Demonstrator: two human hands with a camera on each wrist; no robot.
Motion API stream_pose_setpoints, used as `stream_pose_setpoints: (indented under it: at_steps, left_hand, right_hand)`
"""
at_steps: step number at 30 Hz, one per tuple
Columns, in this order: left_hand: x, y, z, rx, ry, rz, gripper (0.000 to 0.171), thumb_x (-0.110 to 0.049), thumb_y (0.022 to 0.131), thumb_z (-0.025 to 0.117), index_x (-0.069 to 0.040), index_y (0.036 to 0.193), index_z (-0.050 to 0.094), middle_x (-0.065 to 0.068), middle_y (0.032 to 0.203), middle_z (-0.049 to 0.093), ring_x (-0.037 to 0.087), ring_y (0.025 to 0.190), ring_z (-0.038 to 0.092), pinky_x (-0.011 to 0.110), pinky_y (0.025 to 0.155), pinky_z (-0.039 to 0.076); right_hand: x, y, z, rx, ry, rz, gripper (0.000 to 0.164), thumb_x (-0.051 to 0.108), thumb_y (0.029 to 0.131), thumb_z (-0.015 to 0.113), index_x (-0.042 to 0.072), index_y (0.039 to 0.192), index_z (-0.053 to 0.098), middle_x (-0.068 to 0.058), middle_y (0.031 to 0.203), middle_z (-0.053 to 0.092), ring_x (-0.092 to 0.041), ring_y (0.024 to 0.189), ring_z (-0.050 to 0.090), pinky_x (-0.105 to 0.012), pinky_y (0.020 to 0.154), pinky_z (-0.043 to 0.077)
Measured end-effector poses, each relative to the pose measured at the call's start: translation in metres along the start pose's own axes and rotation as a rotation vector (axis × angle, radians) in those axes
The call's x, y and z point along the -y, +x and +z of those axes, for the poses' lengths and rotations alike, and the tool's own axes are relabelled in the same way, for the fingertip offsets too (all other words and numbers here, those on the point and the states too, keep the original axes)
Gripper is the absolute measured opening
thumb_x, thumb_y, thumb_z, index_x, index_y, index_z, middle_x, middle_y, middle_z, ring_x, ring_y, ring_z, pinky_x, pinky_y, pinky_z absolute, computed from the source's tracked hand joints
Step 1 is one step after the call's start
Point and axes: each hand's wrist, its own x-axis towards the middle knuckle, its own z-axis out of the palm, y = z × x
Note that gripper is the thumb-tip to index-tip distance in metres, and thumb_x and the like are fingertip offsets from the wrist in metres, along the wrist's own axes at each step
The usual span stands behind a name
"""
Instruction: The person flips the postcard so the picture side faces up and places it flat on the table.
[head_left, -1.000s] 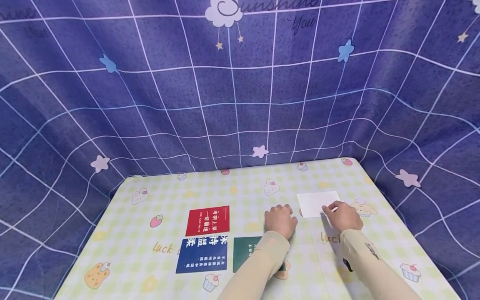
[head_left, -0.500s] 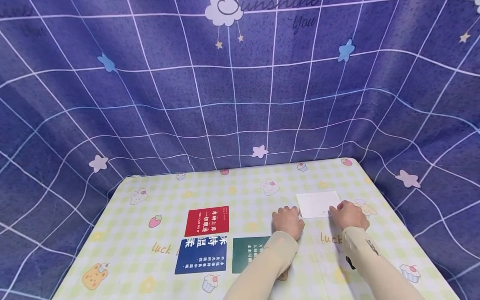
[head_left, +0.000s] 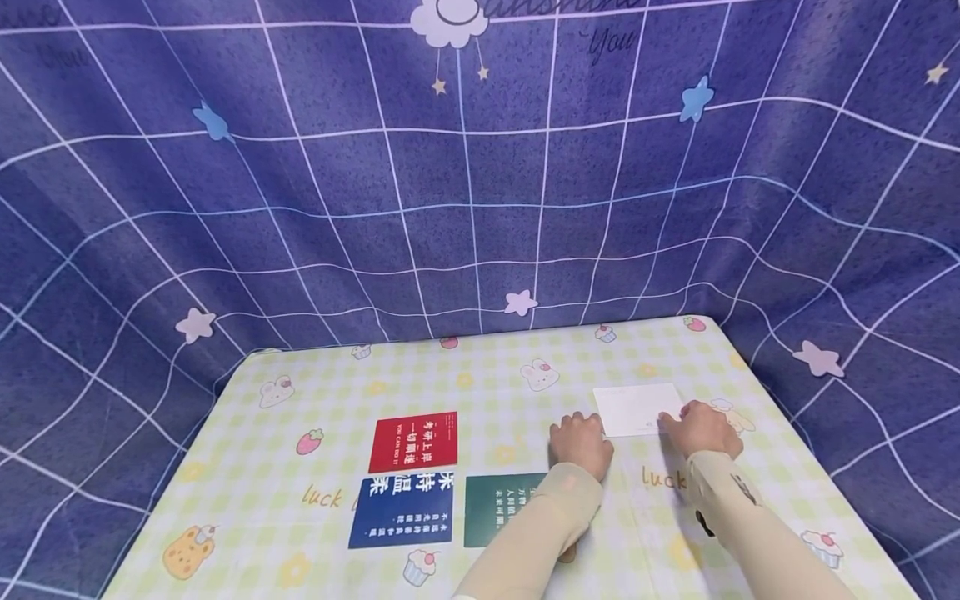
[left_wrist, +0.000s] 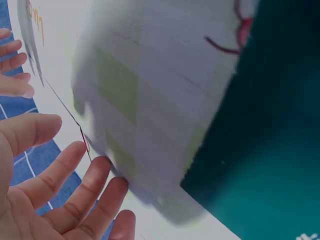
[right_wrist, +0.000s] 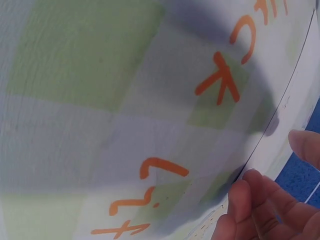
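A white card (head_left: 636, 407) with faint print lies flat on the patterned tablecloth, right of centre in the head view. At its left edge is my left hand (head_left: 581, 444), whose fingers spread loosely along the card's edge in the left wrist view. My right hand (head_left: 703, 429) is at the card's lower right corner, the thumb over its face. In the right wrist view the right fingers (right_wrist: 240, 200) bend by the card's edge, with the thumb apart from them. A green card (head_left: 495, 510) lies partly beneath my left forearm in the head view.
A red card (head_left: 415, 442) lies left of centre, with a blue card (head_left: 402, 512) just below it. The light checked tablecloth (head_left: 262, 450) carries printed animals, cupcakes and words. A blue gridded curtain (head_left: 420, 183) hangs behind the table and along both sides.
My left hand has moved right, up to the white card's left edge, uncovering more of the green card. My right hand has shifted slightly right along the card. The cards on the left stay put.
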Motion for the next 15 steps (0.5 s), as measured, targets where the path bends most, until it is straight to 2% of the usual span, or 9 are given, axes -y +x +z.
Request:
stream_pose_setpoints:
  at_steps: [3, 9, 15]
  left_hand:
    - [-0.0021, 0.0017, -0.0004, 0.007, 0.008, -0.014, 0.019, -0.034, 0.086, 0.075, -0.018, 0.096, 0.076, 0.0, 0.086, 0.067, 0.016, 0.084, 0.062, 0.035, 0.08, 0.05]
    - [-0.0041, 0.0038, 0.0025, 0.03, 0.029, -0.03, 0.021, -0.036, 0.087, 0.073, -0.018, 0.097, 0.075, 0.001, 0.089, 0.065, 0.017, 0.087, 0.061, 0.035, 0.079, 0.049]
    - [-0.0059, 0.0059, 0.0059, 0.027, 0.046, -0.042, 0.023, -0.038, 0.086, 0.074, -0.018, 0.097, 0.075, 0.0, 0.09, 0.064, 0.016, 0.088, 0.06, 0.034, 0.078, 0.049]
  right_hand:
    - [0.0018, 0.0004, -0.0012, 0.006, -0.024, 0.007, 0.053, 0.039, 0.095, 0.063, -0.011, 0.114, 0.063, -0.035, 0.106, 0.066, -0.048, 0.086, 0.066, -0.055, 0.067, 0.05]
    - [-0.0004, 0.0031, -0.0028, 0.04, -0.044, 0.035, 0.056, 0.044, 0.096, 0.06, -0.012, 0.096, 0.066, -0.033, 0.088, 0.066, -0.04, 0.072, 0.065, -0.05, 0.062, 0.051]
    - [-0.0033, 0.0063, -0.0019, 0.054, -0.038, 0.045, 0.054, 0.043, 0.094, 0.063, -0.011, 0.095, 0.066, -0.033, 0.09, 0.065, -0.043, 0.076, 0.066, -0.053, 0.065, 0.051]
